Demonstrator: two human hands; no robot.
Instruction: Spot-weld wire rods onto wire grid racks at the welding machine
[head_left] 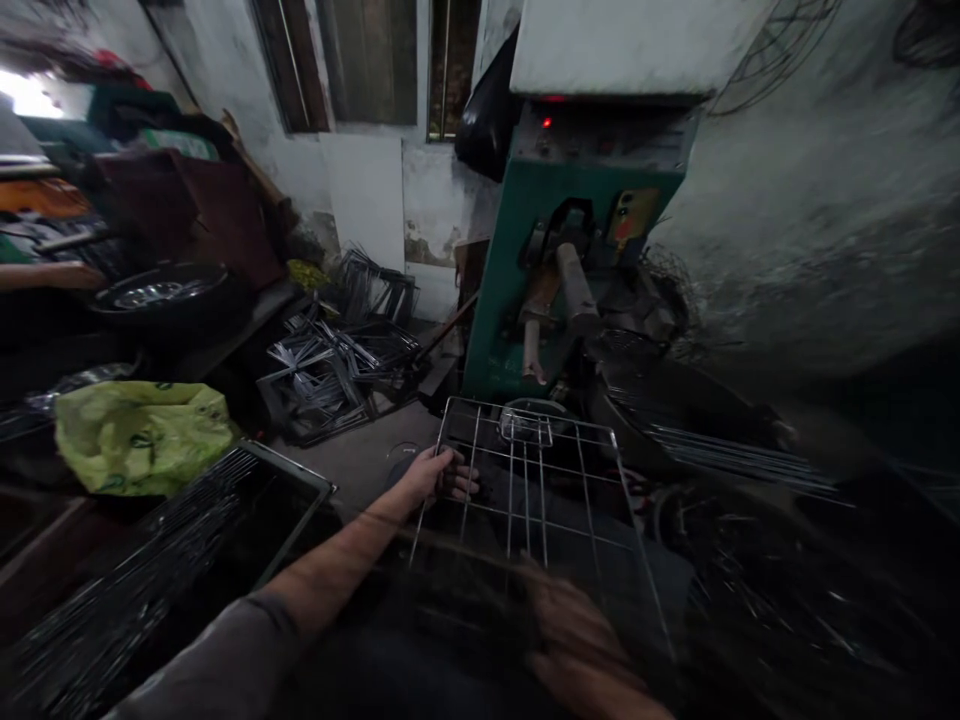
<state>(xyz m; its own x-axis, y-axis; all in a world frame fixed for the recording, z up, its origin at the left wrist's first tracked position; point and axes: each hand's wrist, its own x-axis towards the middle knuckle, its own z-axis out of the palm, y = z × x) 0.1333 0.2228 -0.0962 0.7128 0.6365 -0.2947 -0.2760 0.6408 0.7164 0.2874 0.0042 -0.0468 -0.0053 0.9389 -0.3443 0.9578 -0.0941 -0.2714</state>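
A wire grid frame [540,480] lies flat in front of me, below a green machine [570,250] with a red lamp lit. My left hand [439,475] grips the frame's left edge with fingers curled round the wire. My right hand [577,630], blurred, rests at the frame's near edge, and its grip cannot be made out. A metal arm of the machine [574,285] juts out just above the frame's far end.
Loose straight wires [720,455] lie at the right. A tray of wire rods [150,570] and a yellow-green bag [139,430] are at the left. Stacked wire frames [337,365] lie on the floor. Another person's arm [45,275] shows far left.
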